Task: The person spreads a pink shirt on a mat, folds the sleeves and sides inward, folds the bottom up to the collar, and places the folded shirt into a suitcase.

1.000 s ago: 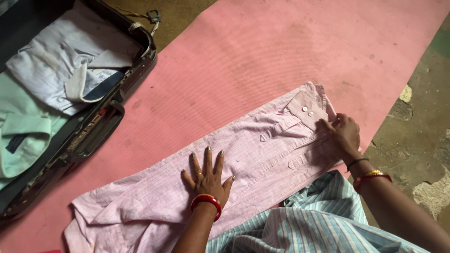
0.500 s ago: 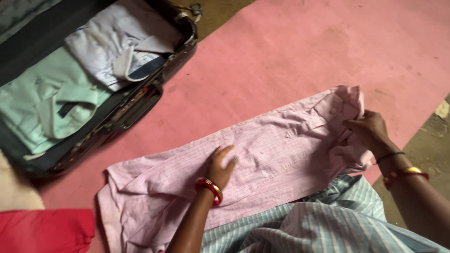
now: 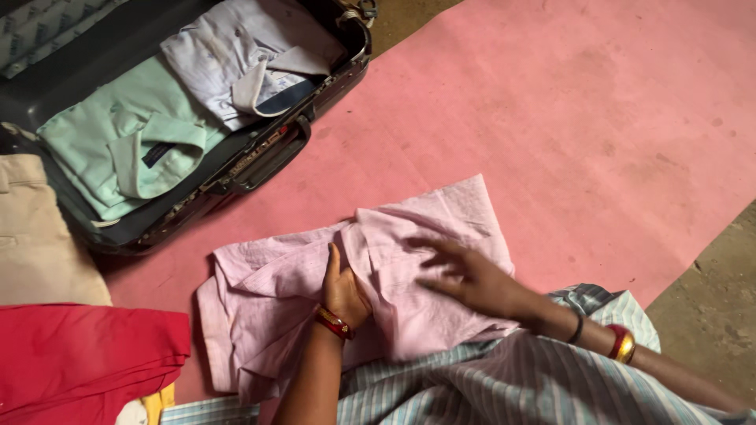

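- I see the pink mat (image 3: 567,118) stretching bare toward its far right edge, so the widest open room lies beyond and to the right of the pink shirt (image 3: 425,236).
- The near right edge of the mat gives way to rough grey floor (image 3: 713,315).
- At the far left corner of the mat the open suitcase (image 3: 272,153) crowds in, with a mint shirt (image 3: 118,145) and a pale blue shirt (image 3: 228,63) packed inside.
- A red cloth (image 3: 79,354) and a beige cloth (image 3: 35,236) fill the near left side.
- The pink shirt lies near the mat's near edge, doubled over on itself.
- My left hand (image 3: 342,287) stands edgewise on the fold line, fingers straight and together, gripping nothing.
- My right hand (image 3: 465,271) rests flat and spread on the folded-over part, blurred, holding nothing.
- A striped blue garment (image 3: 504,386) lies under my forearms.
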